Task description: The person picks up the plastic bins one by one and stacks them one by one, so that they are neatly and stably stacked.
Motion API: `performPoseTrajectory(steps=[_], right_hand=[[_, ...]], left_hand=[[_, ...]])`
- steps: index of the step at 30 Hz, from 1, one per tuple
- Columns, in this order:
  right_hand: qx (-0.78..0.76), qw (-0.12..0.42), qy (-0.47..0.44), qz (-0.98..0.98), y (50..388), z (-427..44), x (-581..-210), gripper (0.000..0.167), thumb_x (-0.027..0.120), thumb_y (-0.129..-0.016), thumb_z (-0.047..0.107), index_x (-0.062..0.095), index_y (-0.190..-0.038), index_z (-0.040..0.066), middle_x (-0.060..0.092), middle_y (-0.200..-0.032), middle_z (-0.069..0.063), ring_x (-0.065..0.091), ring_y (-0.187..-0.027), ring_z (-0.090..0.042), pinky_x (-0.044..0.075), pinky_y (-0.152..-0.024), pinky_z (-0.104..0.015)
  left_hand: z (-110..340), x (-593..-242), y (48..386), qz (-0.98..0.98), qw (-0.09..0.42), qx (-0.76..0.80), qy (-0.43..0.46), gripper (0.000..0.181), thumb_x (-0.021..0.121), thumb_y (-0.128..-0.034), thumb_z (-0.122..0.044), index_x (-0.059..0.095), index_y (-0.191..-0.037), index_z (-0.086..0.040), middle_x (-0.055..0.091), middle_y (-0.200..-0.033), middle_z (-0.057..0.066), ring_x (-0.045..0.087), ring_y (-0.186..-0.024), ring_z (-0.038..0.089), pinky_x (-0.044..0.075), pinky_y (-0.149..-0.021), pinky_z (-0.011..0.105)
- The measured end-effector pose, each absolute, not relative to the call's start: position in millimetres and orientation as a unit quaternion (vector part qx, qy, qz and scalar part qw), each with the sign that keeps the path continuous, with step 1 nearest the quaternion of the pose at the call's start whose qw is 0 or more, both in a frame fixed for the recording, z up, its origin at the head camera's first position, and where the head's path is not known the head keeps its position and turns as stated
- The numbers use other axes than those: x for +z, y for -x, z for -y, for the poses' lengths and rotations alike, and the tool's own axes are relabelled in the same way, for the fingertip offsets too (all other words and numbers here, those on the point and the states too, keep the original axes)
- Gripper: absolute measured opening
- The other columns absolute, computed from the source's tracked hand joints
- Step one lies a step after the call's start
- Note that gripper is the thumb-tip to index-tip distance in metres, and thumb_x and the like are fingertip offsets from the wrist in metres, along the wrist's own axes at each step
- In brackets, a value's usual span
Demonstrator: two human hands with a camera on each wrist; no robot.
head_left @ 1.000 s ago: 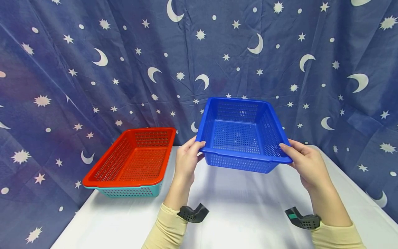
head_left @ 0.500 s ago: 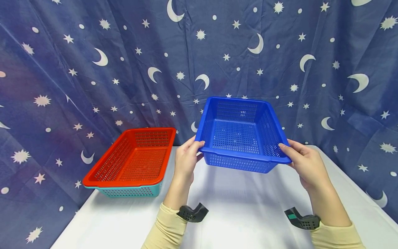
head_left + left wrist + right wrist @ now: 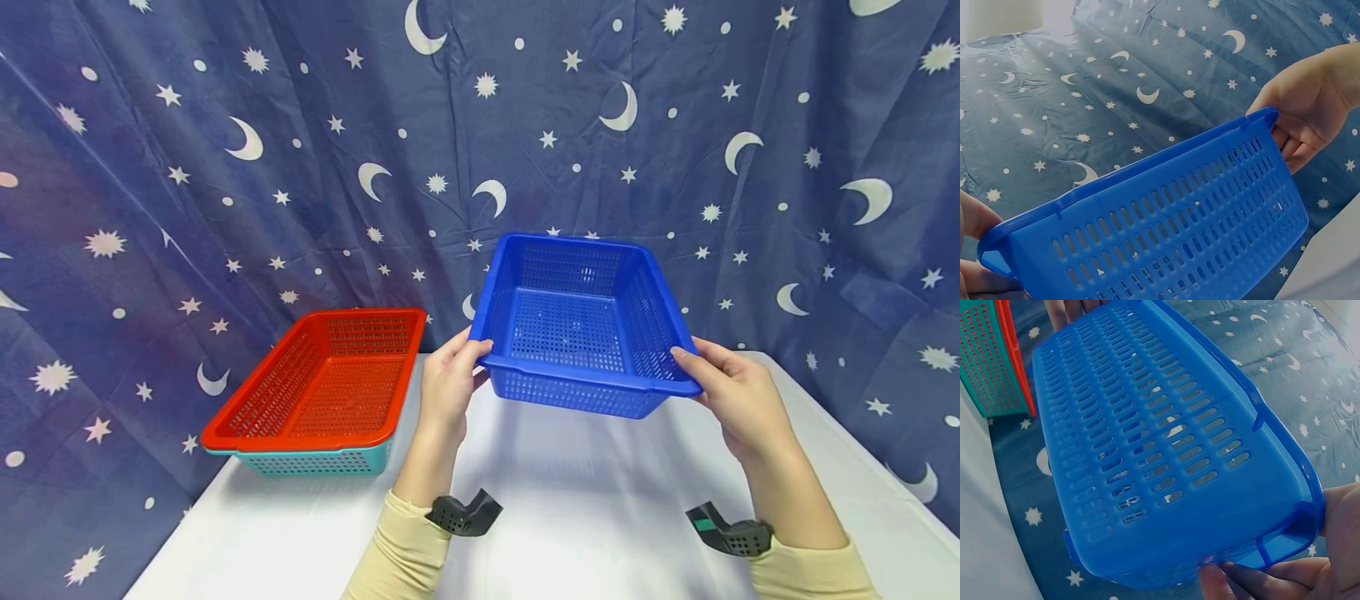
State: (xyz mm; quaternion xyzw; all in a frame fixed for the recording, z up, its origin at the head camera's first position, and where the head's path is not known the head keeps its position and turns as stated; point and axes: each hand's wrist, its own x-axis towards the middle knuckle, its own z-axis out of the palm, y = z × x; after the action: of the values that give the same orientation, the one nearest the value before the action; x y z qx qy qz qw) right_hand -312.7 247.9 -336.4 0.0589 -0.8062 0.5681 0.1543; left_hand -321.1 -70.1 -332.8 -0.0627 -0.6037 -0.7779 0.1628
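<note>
A blue perforated plastic basket [image 3: 570, 329] is held up above the white table, its open top tilted toward me. My left hand [image 3: 447, 379] grips its near left corner, thumb over the rim and fingers underneath. At the near right corner my right hand [image 3: 738, 392] pinches the rim the same way. In the left wrist view the slotted near wall [image 3: 1172, 212] of the basket spans between both hands. The right wrist view shows the right fingers [image 3: 1297, 575] curled under the rim. Nothing lies inside the basket.
On the table's left stands a red basket [image 3: 348, 400] nested in a turquoise basket [image 3: 315, 462]. The white table [image 3: 555, 517] extends beneath my arms. Behind it hangs a dark blue curtain [image 3: 525, 125] with moons and stars.
</note>
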Motion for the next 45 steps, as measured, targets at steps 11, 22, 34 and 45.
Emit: performPoseTrajectory(steps=[11,22,34,45], right_hand=[[0.557,0.153,-0.055,0.814,310.8,-241.4,-335.7,0.064,0.060,-0.104,0.038,0.048,-0.148,-0.008,0.061,-0.133,-0.029,0.071,-0.093,-0.004,0.055,-0.088,-0.029],[0.570,0.166,-0.067,0.802,306.3,-237.6,-334.4,0.063,0.061,-0.104,0.036,0.048,-0.147,-0.009,0.060,-0.134,-0.030,0.071,-0.095,-0.004,0.054,-0.084,-0.021],[0.616,0.170,-0.089,0.764,305.1,-215.4,-324.3,0.061,0.064,-0.103,0.032,0.051,-0.144,-0.010,0.060,-0.135,-0.029,0.072,-0.100,-0.011,0.055,-0.087,-0.024],[0.639,0.156,-0.109,0.746,308.6,-188.8,-318.0,0.053,0.064,-0.102,0.021,0.051,-0.145,-0.009,0.062,-0.133,-0.028,0.073,-0.101,-0.020,0.056,-0.085,-0.022]], left_hand=[[74.9,-329.2,318.4,0.605,0.173,-0.775,0.066,0.040,0.062,-0.0930,-0.011,0.068,-0.130,0.004,0.069,-0.119,0.027,0.067,-0.110,0.040,0.053,-0.097,0.051],[76.5,-325.8,316.0,0.597,0.154,-0.785,0.066,0.042,0.061,-0.0973,-0.011,0.063,-0.136,0.004,0.066,-0.127,0.028,0.065,-0.114,0.042,0.050,-0.102,0.053],[99.1,-314.5,308.2,0.607,0.153,-0.777,0.067,0.042,0.059,-0.1015,-0.015,0.060,-0.140,0.003,0.064,-0.129,0.028,0.063,-0.119,0.043,0.047,-0.104,0.055],[124.7,-313.1,304.1,0.589,0.156,-0.791,0.049,0.043,0.058,-0.1025,-0.013,0.057,-0.142,0.005,0.062,-0.133,0.028,0.065,-0.118,0.037,0.049,-0.103,0.050]])
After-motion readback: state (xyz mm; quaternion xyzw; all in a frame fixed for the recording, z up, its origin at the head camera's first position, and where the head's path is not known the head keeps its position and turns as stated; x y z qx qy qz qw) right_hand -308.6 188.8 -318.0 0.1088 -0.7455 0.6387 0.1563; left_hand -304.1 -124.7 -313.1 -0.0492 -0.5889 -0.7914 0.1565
